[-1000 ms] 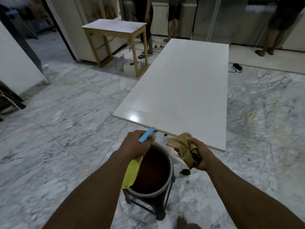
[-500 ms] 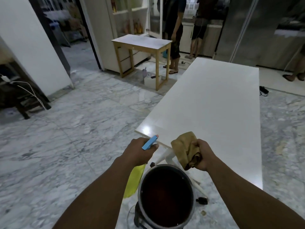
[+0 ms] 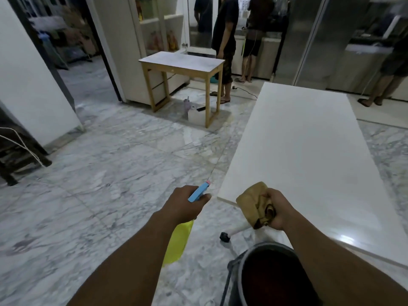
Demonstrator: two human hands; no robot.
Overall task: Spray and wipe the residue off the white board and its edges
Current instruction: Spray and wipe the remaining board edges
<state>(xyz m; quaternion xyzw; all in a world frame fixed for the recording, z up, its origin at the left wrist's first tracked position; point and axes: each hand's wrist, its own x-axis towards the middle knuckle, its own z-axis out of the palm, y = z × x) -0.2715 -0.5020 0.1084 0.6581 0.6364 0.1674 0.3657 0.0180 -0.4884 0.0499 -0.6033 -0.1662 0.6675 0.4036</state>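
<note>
A long white board (image 3: 304,155) lies flat and raised off the floor, stretching away on the right. My left hand (image 3: 183,206) grips a spray bottle (image 3: 178,239) with a yellow body and a blue head, its nozzle just left of the board's near left corner. My right hand (image 3: 279,209) clutches a crumpled tan cloth (image 3: 254,204) over the board's near edge.
A dark round stool (image 3: 271,281) stands below my right arm. A white leg with a black caster (image 3: 225,236) shows under the board. A small wooden table (image 3: 183,65) stands at the back, with people beyond it. A marble floor (image 3: 110,173) spreads to the left.
The view has shifted left and up, so the board now sits further right and the stool lower. Both hands keep their hold; the cloth sits a little nearer the board's corner.
</note>
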